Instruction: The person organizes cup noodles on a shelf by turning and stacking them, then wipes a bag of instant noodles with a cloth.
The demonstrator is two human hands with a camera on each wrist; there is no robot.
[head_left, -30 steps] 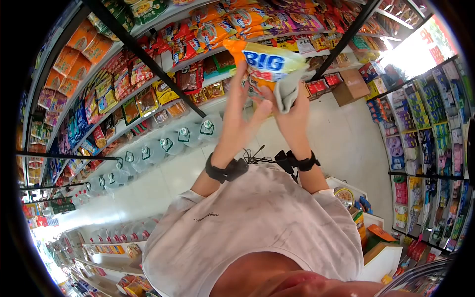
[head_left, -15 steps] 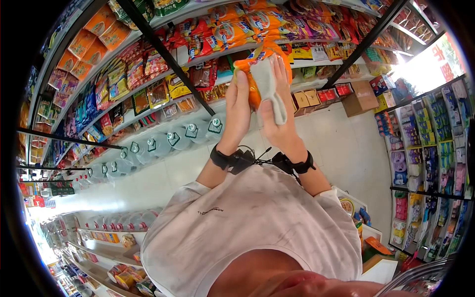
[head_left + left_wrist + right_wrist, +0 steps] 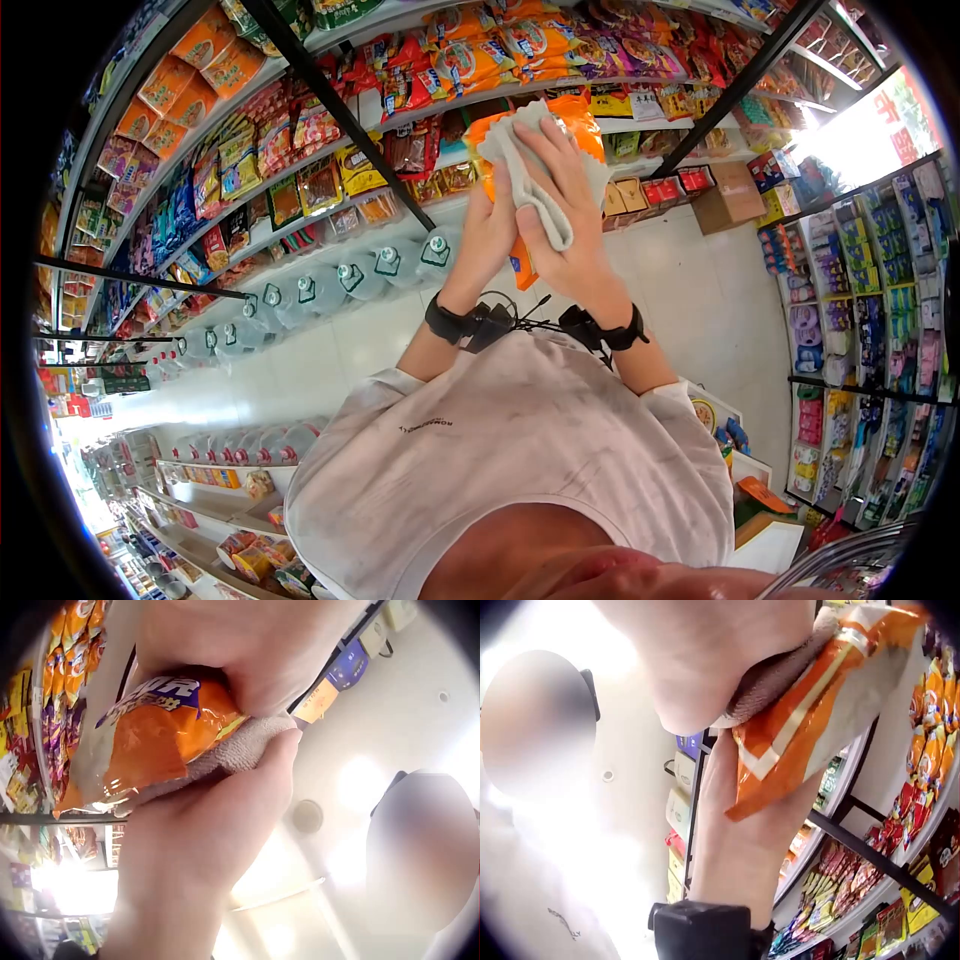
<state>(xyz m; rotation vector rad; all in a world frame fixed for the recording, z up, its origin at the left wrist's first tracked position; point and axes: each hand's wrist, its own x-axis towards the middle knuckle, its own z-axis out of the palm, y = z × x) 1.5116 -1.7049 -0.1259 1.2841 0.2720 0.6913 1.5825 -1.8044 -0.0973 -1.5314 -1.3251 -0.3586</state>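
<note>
Out in front of my chest, my left hand (image 3: 484,236) holds an orange instant noodle packet (image 3: 580,118) from its left side. My right hand (image 3: 575,235) grips a folded grey cloth (image 3: 519,155) and presses it over the packet's near face, fingers spread along it and thumb at its edge. In the left wrist view, the cloth (image 3: 240,748) lies between the right hand and the orange wrapper (image 3: 150,746). The right wrist view shows the packet's folded end seam (image 3: 780,739) sticking out past the hands. Much of the packet is hidden behind cloth and fingers.
Shelves of bagged noodles (image 3: 470,65) and snacks curve across the front and left. Large water bottles (image 3: 315,295) line the floor below them. A cardboard box (image 3: 728,200) stands at front right. Hanging goods (image 3: 870,290) fill a rack on the right.
The packet has been turned from its clear side with the large lettering to an orange side. My right hand and the cloth have shifted up and across it, spreading over its face.
</note>
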